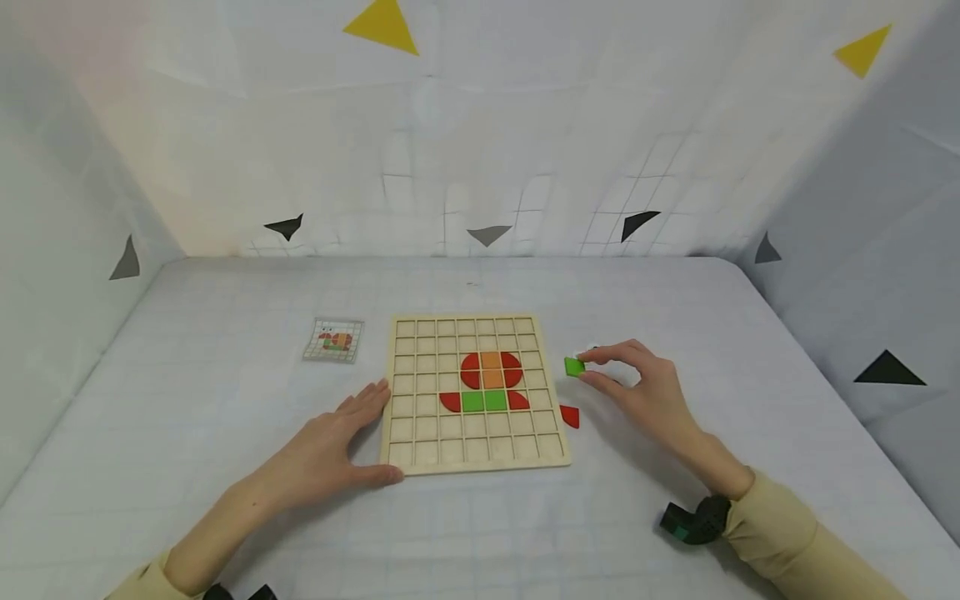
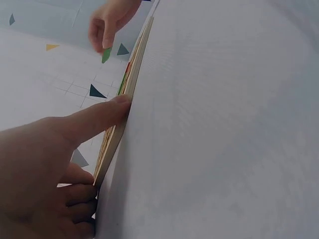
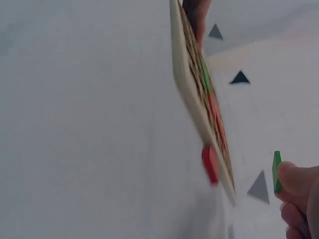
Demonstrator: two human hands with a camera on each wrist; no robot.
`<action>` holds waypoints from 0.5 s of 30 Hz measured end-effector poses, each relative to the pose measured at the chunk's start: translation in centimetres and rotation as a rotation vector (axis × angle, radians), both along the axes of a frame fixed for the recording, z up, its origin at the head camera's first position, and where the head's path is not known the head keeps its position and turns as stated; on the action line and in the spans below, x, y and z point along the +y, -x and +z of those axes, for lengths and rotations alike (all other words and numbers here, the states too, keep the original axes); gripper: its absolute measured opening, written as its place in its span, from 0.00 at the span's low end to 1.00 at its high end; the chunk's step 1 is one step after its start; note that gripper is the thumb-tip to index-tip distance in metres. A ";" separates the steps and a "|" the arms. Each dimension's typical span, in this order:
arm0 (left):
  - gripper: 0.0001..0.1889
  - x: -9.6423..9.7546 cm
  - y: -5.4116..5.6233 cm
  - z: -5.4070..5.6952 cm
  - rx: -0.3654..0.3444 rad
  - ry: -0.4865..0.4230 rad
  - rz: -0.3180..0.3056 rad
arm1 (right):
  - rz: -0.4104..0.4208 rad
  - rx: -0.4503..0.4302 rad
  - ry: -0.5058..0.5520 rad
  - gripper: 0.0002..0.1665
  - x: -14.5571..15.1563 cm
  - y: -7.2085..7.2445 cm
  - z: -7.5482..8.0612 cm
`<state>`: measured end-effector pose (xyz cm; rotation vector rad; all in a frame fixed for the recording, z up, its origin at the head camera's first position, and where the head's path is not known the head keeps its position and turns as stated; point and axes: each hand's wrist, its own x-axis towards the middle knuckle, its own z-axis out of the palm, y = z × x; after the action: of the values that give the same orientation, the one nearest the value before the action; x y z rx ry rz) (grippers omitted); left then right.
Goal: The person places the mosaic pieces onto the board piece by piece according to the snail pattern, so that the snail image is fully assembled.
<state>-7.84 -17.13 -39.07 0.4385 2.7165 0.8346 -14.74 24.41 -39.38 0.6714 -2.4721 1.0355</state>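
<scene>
A square wooden grid board (image 1: 405, 429) lies on the table with coloured tiles in several cells. Two orange tiles (image 1: 491, 369) stand between red rounded pieces (image 1: 512, 370); below is a row of two green squares (image 1: 483, 401) flanked by red quarter-rounds (image 1: 450, 402). My left hand (image 1: 330, 454) rests at the board's near left corner, thumb on the near edge and fingertips against the left edge. Right of the board, my right hand (image 1: 645, 392) pinches a green square tile (image 1: 574, 367) between thumb and index finger, above the table.
One loose red quarter-round piece (image 1: 571, 416) lies against the board's right edge. A small white and black piece (image 1: 592, 347) is mostly hidden behind the right hand. Left of the board lies a pattern card (image 1: 333, 340) with a coloured figure on a grid.
</scene>
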 end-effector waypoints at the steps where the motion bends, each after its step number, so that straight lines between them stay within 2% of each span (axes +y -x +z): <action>1: 0.59 0.0 0.0 0.0 0.002 -0.002 -0.003 | -0.003 -0.015 0.001 0.20 -0.7 0.0 0.2; 7: 0.58 0.0 -0.1 -0.2 0.017 -0.002 -0.009 | 0.009 -0.085 0.005 0.15 -5.0 0.1 1.0; 15: 0.57 0.0 -0.1 -0.2 0.034 0.014 -0.016 | 0.071 -0.157 0.052 0.13 -8.9 1.1 0.8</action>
<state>-7.71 -17.14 -39.27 0.4755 2.7448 0.8103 -15.85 15.55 -38.63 0.6907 -2.5603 1.2184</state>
